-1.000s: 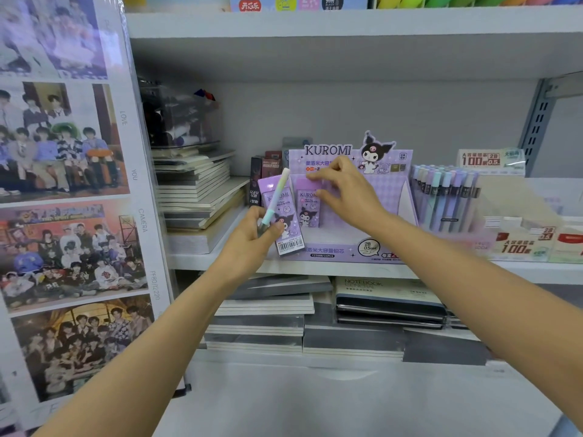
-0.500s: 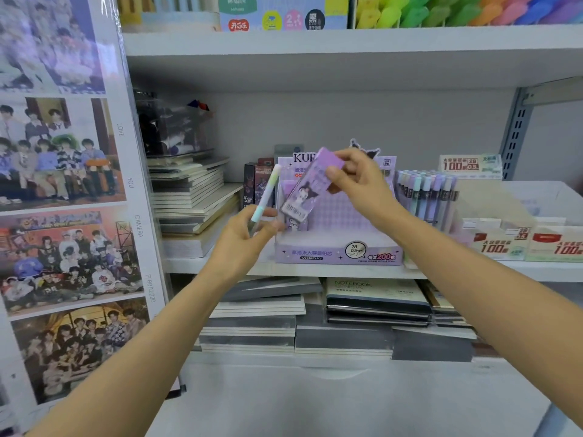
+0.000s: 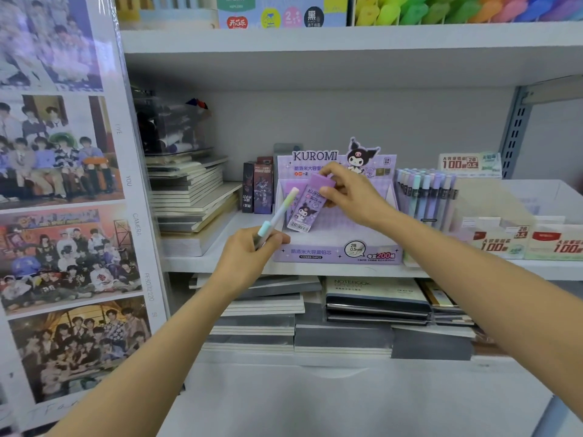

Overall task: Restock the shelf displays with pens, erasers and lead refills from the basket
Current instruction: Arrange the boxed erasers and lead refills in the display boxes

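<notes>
One head-worn wide-angle camera, close to the shelf (image 3: pixel 347 270)
It faces forward, slightly down, level with the display box (image 3: pixel 334 252) at centre.

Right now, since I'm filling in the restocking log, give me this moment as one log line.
left hand: holds pen | right hand: pinches refill pack, tilted over display box | pack not yet set down

Lead refill pack (image 3: pixel 307 205): smooth purple plastic, slight sheen.
Display box (image 3: pixel 337 252): printed card, matt.
Pen (image 3: pixel 279 214): smooth pastel plastic.
Shelf board (image 3: pixel 347 39), upper frame: white painted, matt.
Slotted upright (image 3: pixel 515 130), right: grey metal.
Photo sheets (image 3: pixel 63 184), left: glossy film.
</notes>
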{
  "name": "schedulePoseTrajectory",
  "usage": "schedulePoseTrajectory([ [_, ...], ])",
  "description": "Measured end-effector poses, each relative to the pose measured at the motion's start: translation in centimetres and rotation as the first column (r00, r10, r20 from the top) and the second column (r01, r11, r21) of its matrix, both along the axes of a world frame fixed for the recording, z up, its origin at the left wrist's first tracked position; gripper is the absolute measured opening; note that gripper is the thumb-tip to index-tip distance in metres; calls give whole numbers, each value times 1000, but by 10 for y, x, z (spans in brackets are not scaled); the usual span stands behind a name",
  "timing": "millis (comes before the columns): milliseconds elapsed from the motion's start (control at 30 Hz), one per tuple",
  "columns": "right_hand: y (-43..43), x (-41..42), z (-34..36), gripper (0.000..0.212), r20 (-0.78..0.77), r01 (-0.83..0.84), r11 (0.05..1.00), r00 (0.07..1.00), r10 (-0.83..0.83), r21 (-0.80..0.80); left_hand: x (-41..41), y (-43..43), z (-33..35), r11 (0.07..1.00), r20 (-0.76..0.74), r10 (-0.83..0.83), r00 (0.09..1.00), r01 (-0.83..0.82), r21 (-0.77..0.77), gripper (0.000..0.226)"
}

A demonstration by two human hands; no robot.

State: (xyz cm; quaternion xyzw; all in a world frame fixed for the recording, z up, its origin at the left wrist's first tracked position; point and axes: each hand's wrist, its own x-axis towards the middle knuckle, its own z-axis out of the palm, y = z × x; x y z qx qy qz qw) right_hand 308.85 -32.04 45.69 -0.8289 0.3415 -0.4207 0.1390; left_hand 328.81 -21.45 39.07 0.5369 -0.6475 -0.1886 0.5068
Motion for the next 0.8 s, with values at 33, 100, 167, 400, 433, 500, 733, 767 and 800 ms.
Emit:
schedulePoseTrajectory([
  [33, -1, 2, 5, 17, -70, 8, 1000, 998, -9, -24, 0, 0, 0, 1000, -26, -6, 1000, 6, 7, 22],
  [100, -1, 10, 14, 19, -203, 36, 996, 978, -52, -82, 1, -1, 1, 1000, -51, -12, 999, 13, 15, 23],
  [167, -2, 21, 19, 19, -285, 39, 990, 955, -76, -134, 2, -2, 2, 1000, -60, -14, 998, 15, 23, 23],
  [400, -6, 19, 14, 23, -242, 13, 992, 969, -42, -123, 4, -3, 2, 998, -102, -56, 993, 59, 24, 24],
  [433, -6, 20, 11, 24, -221, 20, 991, 974, -49, -133, 5, -3, 2, 998, -104, -53, 993, 55, 21, 24],
  [500, -6, 25, 6, 27, -168, 22, 986, 984, -50, -164, 5, -4, 1, 999, -96, -46, 994, 48, 24, 24],
  [733, -7, 35, -14, 13, -13, 110, 946, 993, -119, -306, 7, -7, 1, 996, -119, -79, 990, 83, 35, 24],
  [767, -6, 34, -14, 9, -6, 134, 941, 990, -143, -312, 7, -6, 1, 995, -125, -92, 988, 96, 34, 25],
  [800, -5, 34, -12, 7, 4, 150, 938, 988, -157, -311, 6, -6, 1, 994, -133, -102, 986, 107, 32, 24],
])
